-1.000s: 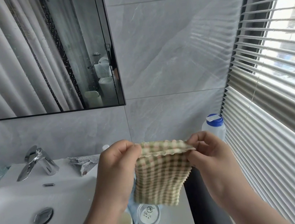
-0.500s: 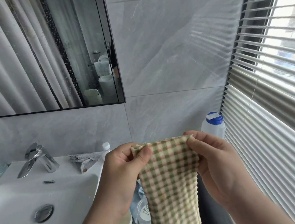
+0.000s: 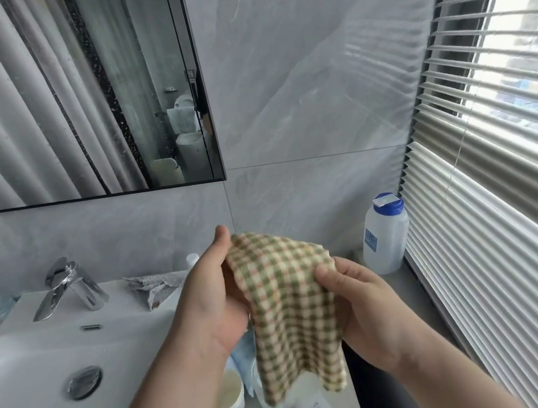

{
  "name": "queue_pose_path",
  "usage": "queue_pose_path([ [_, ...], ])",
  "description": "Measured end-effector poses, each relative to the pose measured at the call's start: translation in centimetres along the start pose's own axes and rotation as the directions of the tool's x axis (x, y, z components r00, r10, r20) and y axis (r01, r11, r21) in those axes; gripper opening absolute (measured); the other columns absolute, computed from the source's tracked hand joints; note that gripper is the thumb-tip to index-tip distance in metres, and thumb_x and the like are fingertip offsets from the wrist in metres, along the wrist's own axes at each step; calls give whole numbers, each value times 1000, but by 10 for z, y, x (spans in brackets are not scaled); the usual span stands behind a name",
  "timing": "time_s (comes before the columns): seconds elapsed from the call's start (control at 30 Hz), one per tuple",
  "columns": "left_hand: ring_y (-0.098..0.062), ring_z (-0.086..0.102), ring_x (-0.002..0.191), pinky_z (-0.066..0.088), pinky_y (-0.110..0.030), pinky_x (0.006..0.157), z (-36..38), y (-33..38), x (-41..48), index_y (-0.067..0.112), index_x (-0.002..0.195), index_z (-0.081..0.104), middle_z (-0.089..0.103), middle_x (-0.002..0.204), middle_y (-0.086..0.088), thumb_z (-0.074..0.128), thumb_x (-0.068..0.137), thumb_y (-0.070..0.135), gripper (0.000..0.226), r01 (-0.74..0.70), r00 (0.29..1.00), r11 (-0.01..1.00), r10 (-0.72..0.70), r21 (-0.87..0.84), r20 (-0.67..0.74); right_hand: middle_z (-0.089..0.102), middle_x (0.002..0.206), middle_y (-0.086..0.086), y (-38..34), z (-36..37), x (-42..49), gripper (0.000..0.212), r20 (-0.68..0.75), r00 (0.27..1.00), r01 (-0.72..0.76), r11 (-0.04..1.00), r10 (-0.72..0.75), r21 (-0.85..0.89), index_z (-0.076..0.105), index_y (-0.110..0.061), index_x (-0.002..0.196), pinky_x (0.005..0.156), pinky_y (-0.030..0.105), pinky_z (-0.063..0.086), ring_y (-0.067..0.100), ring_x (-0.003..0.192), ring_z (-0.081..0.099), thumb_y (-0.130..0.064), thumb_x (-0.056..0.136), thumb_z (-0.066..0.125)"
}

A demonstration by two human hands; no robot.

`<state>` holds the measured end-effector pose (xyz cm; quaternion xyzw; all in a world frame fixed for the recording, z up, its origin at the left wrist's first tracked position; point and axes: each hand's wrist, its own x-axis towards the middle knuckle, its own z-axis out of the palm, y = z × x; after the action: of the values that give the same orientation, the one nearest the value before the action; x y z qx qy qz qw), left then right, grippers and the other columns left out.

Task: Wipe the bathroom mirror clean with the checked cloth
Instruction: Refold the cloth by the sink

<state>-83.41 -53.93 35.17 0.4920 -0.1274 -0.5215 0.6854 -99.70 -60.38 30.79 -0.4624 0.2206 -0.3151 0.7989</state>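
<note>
The green, cream and pink checked cloth (image 3: 288, 301) hangs between my hands above the counter. My left hand (image 3: 212, 301) holds its upper left edge, thumb raised at the top, the fabric draped over the fingers. My right hand (image 3: 358, 305) pinches the cloth's right edge between thumb and fingers. The black-framed bathroom mirror (image 3: 65, 94) hangs on the wall at the upper left, above and left of both hands. Specks and streaks show on its glass.
A white basin (image 3: 38, 392) with a chrome tap (image 3: 68, 287) lies at the lower left. A crumpled paper (image 3: 154, 285) lies behind it. A blue-capped bottle (image 3: 386, 235) stands by the window blinds (image 3: 498, 171). Cups, bottles and a leaflet sit under the cloth.
The cloth has been turned and draped over my left hand, whose thumb has risen. My right hand has slid lower along the right edge. The view has shifted slightly.
</note>
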Motion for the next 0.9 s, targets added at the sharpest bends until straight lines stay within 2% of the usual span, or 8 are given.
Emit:
queue_pose_path([
  [0.07,-32,73,91,55,-46,82,-7,-19,1,2,120,67,74,104,-19,50,83,69,79,118,988,980,-132,162,74,72,96,25,-7,1,1,20,-89,996,28,1000,-27,5,72,-4,88,76,44,59,33,85,72,-19,91,61],
  [0.13,-27,72,79,55,-39,70,-10,-37,-3,7,124,65,74,96,-16,63,75,60,72,146,979,958,-176,247,106,72,95,26,-10,1,3,22,-195,979,42,997,-55,-72,70,-4,89,80,51,60,38,85,71,-20,97,56],
  [0.23,-20,73,85,54,-35,70,-13,-50,-1,18,135,53,76,97,-9,73,86,14,53,-43,999,968,39,246,22,74,96,22,-10,-4,3,24,-269,960,29,986,-73,-167,73,-14,82,90,60,54,38,92,71,-21,99,57],
  [0.37,-16,73,84,54,-31,72,-15,-42,-3,25,123,63,76,86,-2,59,94,-1,39,-258,958,907,285,334,-35,76,99,8,-9,-9,2,21,-253,954,40,903,-162,-428,69,-18,104,91,59,54,29,96,72,-14,84,65],
  [0.53,-26,74,85,60,-32,67,-12,-37,-10,22,117,67,75,100,-18,61,86,2,37,-62,996,989,52,135,79,75,94,4,-8,-14,2,55,-197,948,142,889,-249,-436,47,-32,137,89,41,57,21,92,72,-3,93,63],
  [0.63,-23,71,73,59,-31,60,-13,-36,-8,17,94,74,72,89,-17,49,92,-11,37,-176,983,982,173,61,53,63,69,0,-10,-12,1,50,-156,936,198,838,-316,-509,60,-42,120,70,28,52,16,70,61,1,94,58],
  [0.73,-23,72,86,59,-33,71,-13,-35,-8,13,102,72,74,98,-13,49,93,-11,35,-265,960,956,251,124,123,69,73,-8,-13,-8,-2,38,-140,922,227,796,-361,-561,75,-23,85,67,19,47,6,71,60,7,95,54],
  [0.9,-17,73,84,55,-31,77,-12,-37,-7,35,100,76,77,91,-5,67,87,-8,46,-415,906,758,395,503,153,75,90,-7,-18,-7,-7,35,-108,939,210,792,-327,-574,73,-21,102,82,29,55,6,87,69,9,91,59],
])
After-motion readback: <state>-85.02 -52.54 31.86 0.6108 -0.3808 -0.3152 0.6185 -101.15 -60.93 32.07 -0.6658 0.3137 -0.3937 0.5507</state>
